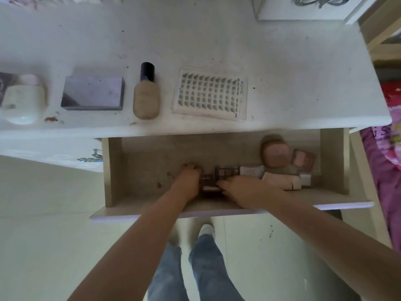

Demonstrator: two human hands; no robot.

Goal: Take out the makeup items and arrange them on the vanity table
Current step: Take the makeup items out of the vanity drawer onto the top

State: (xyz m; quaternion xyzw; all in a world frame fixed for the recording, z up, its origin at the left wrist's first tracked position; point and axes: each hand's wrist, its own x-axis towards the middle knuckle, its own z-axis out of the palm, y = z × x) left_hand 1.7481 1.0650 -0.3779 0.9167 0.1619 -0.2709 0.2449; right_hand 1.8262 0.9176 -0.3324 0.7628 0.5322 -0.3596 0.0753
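Note:
Both of my hands are down in the open drawer (152, 161) below the white vanity table (195, 40). My left hand (188, 179) and my right hand (243, 190) close on a small dark brown palette (208, 184) from either side. To its right lie an eyeshadow palette (226, 171), a round pink compact (275, 154), a small pink blush (303, 160) and pale boxes (280, 180). On the tabletop stand in a row a white jar (21, 101), a purple box (93, 93), a foundation bottle (146, 94) and a lash tray (210, 94).
The drawer front (217, 212) juts out toward my legs. Another drawer handle (92, 156) shows at the left. A pink and purple cloth (386, 159) hangs at the right edge. A white box (303, 9) sits at the table's back right.

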